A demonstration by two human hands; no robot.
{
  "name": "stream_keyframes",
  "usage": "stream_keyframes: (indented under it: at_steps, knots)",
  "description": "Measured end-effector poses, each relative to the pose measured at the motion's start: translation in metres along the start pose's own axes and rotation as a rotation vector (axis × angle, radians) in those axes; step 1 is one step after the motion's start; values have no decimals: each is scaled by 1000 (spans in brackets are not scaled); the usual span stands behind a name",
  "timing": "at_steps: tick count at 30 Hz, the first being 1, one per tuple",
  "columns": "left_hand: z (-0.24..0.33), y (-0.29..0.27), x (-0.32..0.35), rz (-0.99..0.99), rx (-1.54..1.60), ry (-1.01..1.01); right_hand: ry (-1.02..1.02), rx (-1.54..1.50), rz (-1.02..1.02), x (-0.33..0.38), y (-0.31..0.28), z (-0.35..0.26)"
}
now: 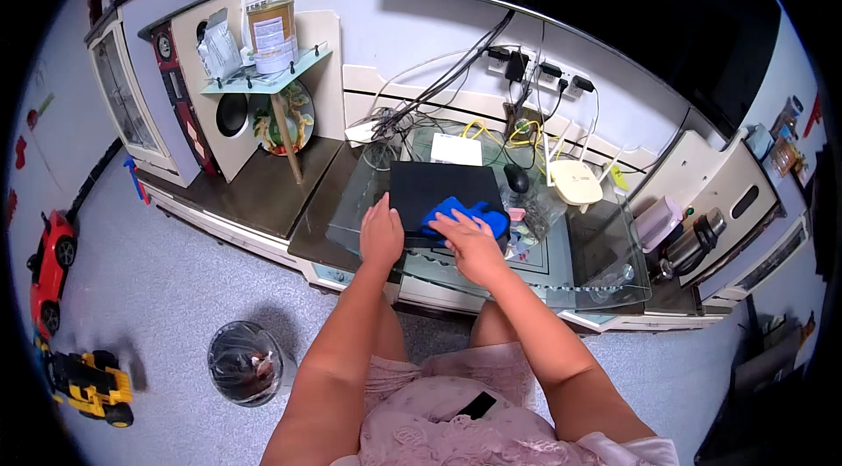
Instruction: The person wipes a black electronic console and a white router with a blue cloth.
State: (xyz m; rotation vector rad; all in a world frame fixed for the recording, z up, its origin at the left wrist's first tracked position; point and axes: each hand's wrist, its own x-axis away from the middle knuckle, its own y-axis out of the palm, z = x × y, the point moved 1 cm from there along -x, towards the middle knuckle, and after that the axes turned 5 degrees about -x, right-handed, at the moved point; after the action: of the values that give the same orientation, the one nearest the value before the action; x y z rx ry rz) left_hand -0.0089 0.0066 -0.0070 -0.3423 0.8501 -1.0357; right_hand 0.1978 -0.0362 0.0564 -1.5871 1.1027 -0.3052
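Observation:
A flat black box [430, 181] lies on the glass top of the TV stand, in front of me. My left hand [382, 234] holds it by its left front corner, fingers together along the side edge. On the right part of the box lies a crumpled blue cloth [482, 214]. My right hand [469, 242] presses down on this cloth, with the fingers lying over it; the palm side is hidden.
Behind the box are a white box [456, 149], a black mouse [517, 177], a white router [575, 182] and tangled cables. A thermos [693, 245] stands at the right. On the floor are a lined trash bin [250, 364] and a yellow toy truck [90, 385].

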Motion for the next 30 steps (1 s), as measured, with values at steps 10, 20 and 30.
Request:
stream_keyframes:
  at_steps: [10, 20, 30]
  knots:
    - [15, -10, 2, -18, -35, -46, 195, 34, 13, -64, -1, 102]
    - [16, -8, 4, 44, -30, -22, 293, 204, 65, -114, 9, 122]
    - [16, -9, 3, 54, -23, -40, -22, 84, -38, -40, 11, 23]
